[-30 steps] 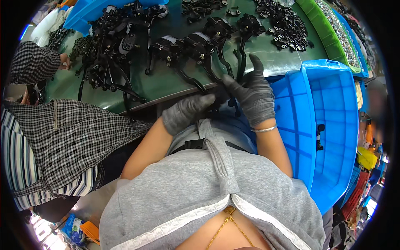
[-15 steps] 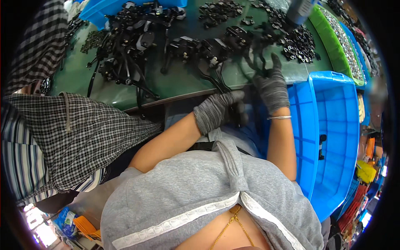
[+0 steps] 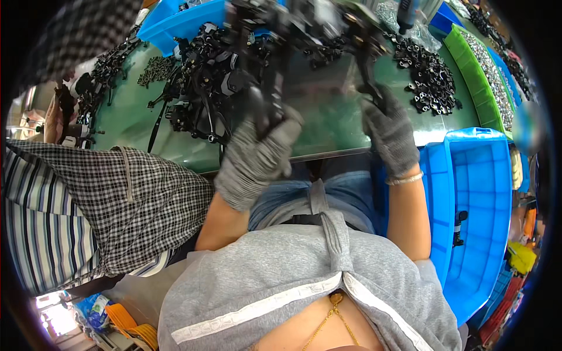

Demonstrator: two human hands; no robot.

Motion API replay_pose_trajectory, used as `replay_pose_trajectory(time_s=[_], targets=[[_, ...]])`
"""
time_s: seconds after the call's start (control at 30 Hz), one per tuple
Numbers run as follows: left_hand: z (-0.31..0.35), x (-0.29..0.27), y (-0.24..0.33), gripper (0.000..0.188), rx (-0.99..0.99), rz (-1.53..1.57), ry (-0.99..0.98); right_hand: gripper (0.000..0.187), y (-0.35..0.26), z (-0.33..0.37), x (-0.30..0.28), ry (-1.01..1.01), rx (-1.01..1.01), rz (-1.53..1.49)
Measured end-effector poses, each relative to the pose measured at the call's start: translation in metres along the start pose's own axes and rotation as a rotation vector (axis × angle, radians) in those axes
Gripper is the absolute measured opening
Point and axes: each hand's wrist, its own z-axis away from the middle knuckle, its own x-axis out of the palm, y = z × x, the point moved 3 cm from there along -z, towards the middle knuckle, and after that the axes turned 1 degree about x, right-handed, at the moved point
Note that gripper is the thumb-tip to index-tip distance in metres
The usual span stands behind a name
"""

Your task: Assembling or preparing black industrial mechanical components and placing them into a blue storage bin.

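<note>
Over the green surface (image 3: 132, 120), at its near edge: black lever assemblies (image 3: 274, 82) gripped.
Left hand (image 3: 256, 158) grasps these; right hand (image 3: 393, 137) grasps another lever assembly (image 3: 367, 65); any lettering is blurred.

The head view looks steeply down from a wide fisheye camera, the left of a pair worn on the person's head. The grey top (image 3: 252, 263) lies nearest, filling the lower middle; the left hand (image 3: 254, 155) and right hand (image 3: 392, 137) are farther off around mid-frame, and the green counter (image 3: 129, 124) spreads beyond them. Upright and unmirrored, the view bends the blue crate (image 3: 486, 181) toward its dark, rounded rim.
</note>
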Motion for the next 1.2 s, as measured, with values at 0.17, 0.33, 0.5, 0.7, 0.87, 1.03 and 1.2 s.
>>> replay_pose_trajectory(time_s=[0.17, 0.33, 0.5, 0.7, 0.87, 1.03, 1.2], targets=[[-0.026, -0.054, 0.038, 0.033, 0.215, -0.062, 0.379, 0.041, -0.077, -0.058, 0.078, -0.056, -0.300, 0.328], [-0.053, -0.131, 0.048, 0.037, 0.080, -0.349, 0.724, 0.041, -0.108, -0.126, 0.180, -0.181, -0.550, 0.841], [-0.105, -0.224, 0.009, 0.082, -0.185, -1.118, 0.867, 0.051, -0.111, -0.128, 0.215, -0.192, -0.637, 0.884], [-0.105, -0.211, 0.011, 0.084, -0.111, -0.949, 0.818, 0.050, -0.095, -0.088, 0.172, -0.159, -0.717, 0.803], [-0.089, -0.198, 0.008, 0.059, 0.137, -1.237, 0.919, 0.068, -0.011, -0.043, 0.064, 0.051, -0.337, 0.771], [-0.068, -0.117, 0.022, 0.028, 0.725, -1.108, 0.989, 0.089, 0.096, -0.024, 0.020, 0.204, -0.164, 1.149], [-0.062, -0.023, 0.015, 0.020, 1.090, -0.664, 0.627, 0.085, 0.088, -0.112, 0.033, 0.293, -0.231, 0.921]])
